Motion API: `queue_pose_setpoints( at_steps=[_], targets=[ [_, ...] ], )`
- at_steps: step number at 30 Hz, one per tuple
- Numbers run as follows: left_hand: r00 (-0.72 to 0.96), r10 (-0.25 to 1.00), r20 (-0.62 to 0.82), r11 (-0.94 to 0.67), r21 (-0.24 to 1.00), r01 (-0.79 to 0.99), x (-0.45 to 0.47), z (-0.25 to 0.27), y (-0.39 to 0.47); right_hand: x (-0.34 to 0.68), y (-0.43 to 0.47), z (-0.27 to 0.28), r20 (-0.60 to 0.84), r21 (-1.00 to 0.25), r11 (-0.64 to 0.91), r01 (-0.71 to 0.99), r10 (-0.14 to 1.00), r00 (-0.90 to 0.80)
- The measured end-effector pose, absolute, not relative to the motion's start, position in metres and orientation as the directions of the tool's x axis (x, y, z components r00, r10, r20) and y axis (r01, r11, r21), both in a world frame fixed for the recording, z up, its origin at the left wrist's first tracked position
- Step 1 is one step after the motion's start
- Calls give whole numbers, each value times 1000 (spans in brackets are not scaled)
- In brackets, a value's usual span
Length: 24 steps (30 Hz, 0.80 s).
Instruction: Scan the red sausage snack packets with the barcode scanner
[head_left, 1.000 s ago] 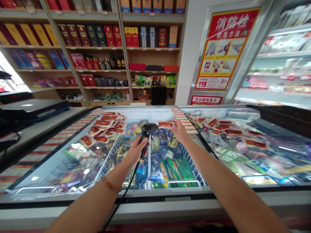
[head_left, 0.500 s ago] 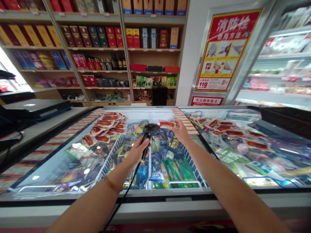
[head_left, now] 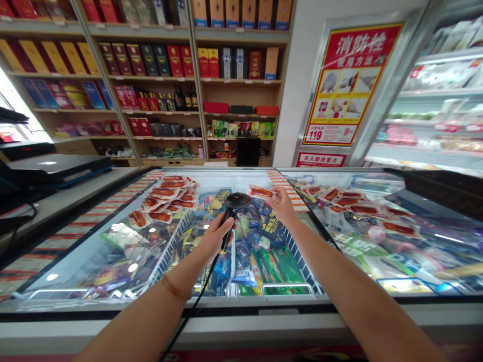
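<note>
My left hand (head_left: pixel 219 232) is wrapped round the handle of a black barcode scanner (head_left: pixel 237 200), whose cable runs down past my forearm. Pinched at its right end, a clear packet of reddish-brown sausage (head_left: pixel 261 192) is in my right hand (head_left: pixel 282 205). The scanner's head is just left of the packet, with a small gap between them. Both are above the glass top of a chest freezer (head_left: pixel 241 310). A heap of similar sausage packets (head_left: pixel 166 193) lies on the glass at the left, and more sausage packets (head_left: pixel 360 208) are spread on the right part.
Under the glass, wire baskets (head_left: pixel 171 246) hold bagged frozen goods. A counter with a flat dark device (head_left: pixel 56 168) stands at the left. Behind the freezer are shelves of boxes and bottles (head_left: pixel 151 60), a red poster (head_left: pixel 352 85) and a lit display fridge (head_left: pixel 441 110).
Almost nothing differs. The scanner and the sausage packet appear slightly further right, along with a small shift of the whole view; both hands keep their hold.
</note>
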<state>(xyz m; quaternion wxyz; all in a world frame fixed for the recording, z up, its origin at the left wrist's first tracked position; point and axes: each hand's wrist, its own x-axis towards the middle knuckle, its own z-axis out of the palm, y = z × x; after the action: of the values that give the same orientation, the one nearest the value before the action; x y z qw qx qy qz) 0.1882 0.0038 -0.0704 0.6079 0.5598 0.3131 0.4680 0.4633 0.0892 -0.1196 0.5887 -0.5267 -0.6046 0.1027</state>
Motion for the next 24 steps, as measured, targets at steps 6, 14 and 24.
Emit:
queue_pose_setpoints(
  at_steps=[6,14,24],
  targets=[
    [376,914,151,-80,977,-198,189,-72,3,460,83,-116,629,-724,407,556,720,292],
    [310,934,178,-107,967,-231,192,-71,8,466,89,-120,544,-660,119,742,757,363],
    [62,995,79,-55,943,-328,146,-29,-14,444,85,-106,555,-471,162,867,819,148]
  ],
)
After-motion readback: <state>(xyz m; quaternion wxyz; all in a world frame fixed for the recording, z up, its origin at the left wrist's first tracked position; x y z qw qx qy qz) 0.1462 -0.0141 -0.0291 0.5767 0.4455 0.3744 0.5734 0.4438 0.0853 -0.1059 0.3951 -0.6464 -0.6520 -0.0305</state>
